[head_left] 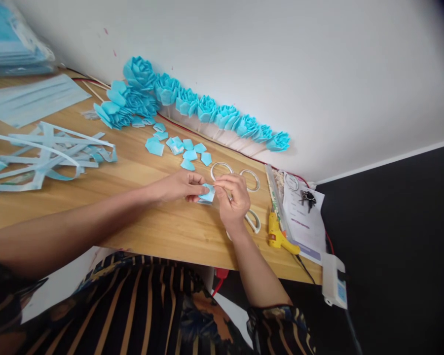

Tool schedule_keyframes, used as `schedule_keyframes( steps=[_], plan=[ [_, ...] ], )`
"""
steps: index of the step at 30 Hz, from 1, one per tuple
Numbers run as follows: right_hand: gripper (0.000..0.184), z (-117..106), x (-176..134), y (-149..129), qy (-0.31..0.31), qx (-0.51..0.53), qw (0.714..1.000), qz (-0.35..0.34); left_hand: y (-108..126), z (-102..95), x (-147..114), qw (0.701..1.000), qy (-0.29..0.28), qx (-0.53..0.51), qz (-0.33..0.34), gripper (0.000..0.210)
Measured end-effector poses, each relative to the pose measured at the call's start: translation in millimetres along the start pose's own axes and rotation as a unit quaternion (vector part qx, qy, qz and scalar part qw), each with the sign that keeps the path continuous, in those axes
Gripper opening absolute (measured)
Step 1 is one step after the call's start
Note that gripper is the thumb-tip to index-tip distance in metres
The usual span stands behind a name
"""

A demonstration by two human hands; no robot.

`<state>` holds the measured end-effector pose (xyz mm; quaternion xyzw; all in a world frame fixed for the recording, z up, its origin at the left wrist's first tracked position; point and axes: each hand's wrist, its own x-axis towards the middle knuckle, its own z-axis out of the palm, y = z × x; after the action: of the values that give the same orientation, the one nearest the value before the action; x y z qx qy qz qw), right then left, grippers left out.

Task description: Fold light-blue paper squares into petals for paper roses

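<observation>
A small light-blue fabric petal (207,194) is pinched between the thumb and fingers of my left hand (183,187), just above the wooden table. Close against its right edge, my right hand (234,197) is closed in a pinch; whatever its fingertips grip is too small to make out. Several loose blue petals (189,155) lie on the table beyond my hands. Near my right hand are rolls of tape, one white ring (249,181) lying behind it and another roll (253,221) partly hidden by the wrist.
Blue fabric flowers (227,117) on sticks lean along the wall. Cut fabric strips (46,155), a flat blue mask sheet (33,98) and a bagged stack of masks (15,47) are at left. A yellow glue gun (277,234), papers (299,217), keys (308,198) and a power strip (333,281) are at right.
</observation>
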<state>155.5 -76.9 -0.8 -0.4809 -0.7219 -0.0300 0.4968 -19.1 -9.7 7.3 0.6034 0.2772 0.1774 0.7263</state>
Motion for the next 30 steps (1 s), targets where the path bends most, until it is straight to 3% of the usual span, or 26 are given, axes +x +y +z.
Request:
schedule_keyframes(
  steps=[13, 30],
  plan=[
    [0.010, 1.4, -0.8, -2.6, -0.030, 0.012, 0.999, 0.007, 4.4, 1.2, -3.3, 0.999, 0.009, -0.032, 0.007, 0.026],
    [0.012, -1.2, -0.7, -1.3, -0.043, 0.029, 0.998, 0.022, 8.0, 0.9, -4.8, 0.997, 0.031, -0.068, 0.000, 0.017]
  ],
)
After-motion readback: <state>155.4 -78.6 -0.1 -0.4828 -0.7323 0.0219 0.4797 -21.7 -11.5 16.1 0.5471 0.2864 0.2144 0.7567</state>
